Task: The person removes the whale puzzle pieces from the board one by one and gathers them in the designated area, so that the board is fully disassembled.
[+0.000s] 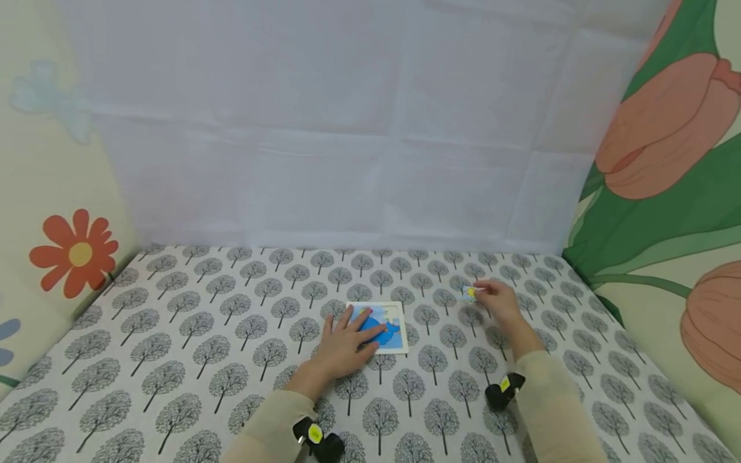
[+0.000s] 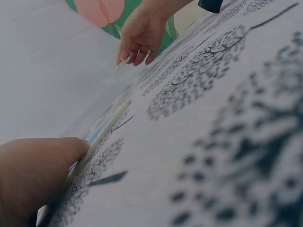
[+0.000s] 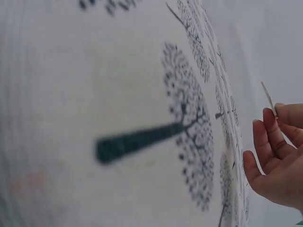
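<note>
My left hand (image 1: 345, 347) lies with fingers spread over a small white-framed picture board (image 1: 403, 328), which shows a blue whale-like figure on a light blue ground. Part of the picture is hidden under the fingers. In the left wrist view, the thumb (image 2: 71, 147) rests at the board's edge. Off to the right, my right hand (image 1: 499, 301) pinches a small flat picture piece (image 1: 469, 294), light blue with a yellow shape, between thumb and fingertips. Seen edge-on in the right wrist view, the piece (image 3: 267, 97) is thin and held up above the cloth, the other fingers loosely bent.
A white cloth (image 1: 197, 347) printed with grey trees covers the table. Behind it hangs a creased white sheet (image 1: 347, 128). Flower-painted walls flank both sides, with a red flower (image 1: 80, 254) at left and pink tulips (image 1: 660, 125) at right. Each wrist wears a black camera strap.
</note>
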### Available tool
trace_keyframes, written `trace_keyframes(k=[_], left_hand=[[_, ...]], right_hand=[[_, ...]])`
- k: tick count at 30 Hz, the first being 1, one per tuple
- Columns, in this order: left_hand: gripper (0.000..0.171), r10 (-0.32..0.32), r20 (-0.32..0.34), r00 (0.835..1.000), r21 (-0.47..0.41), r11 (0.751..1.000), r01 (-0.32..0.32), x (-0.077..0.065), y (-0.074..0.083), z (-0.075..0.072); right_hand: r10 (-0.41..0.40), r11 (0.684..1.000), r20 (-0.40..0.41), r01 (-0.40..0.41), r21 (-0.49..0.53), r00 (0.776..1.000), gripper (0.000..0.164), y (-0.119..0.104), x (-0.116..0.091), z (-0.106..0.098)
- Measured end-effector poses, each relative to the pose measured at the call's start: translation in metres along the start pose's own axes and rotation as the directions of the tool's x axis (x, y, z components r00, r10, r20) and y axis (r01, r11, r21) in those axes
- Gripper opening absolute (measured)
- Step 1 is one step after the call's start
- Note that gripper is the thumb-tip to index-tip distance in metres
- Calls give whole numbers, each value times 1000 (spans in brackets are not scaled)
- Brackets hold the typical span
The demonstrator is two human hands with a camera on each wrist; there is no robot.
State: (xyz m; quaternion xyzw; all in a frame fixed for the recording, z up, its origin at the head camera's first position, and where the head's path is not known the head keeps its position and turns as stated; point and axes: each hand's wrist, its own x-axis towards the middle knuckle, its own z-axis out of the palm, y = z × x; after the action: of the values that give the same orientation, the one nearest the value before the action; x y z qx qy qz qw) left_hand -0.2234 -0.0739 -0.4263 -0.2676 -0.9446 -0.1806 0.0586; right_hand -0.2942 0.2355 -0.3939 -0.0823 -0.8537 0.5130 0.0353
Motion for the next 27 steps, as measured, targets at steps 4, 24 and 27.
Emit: trace_keyframes(k=[4, 24, 27], left_hand=[[40, -1, 0, 1000, 1, 1000, 1, 0, -1, 0], [40, -4, -1, 1000, -14, 1000, 4, -1, 0, -2], [40, -1, -7, 1000, -15, 1000, 1, -1, 1, -2]], right_hand=[[25, 1000, -5, -25, 9, 1000, 30, 5, 3, -4], [146, 989, -54, -144, 39, 988, 31, 20, 10, -25], [152, 988, -59, -150, 44, 987, 31, 22, 10, -28]])
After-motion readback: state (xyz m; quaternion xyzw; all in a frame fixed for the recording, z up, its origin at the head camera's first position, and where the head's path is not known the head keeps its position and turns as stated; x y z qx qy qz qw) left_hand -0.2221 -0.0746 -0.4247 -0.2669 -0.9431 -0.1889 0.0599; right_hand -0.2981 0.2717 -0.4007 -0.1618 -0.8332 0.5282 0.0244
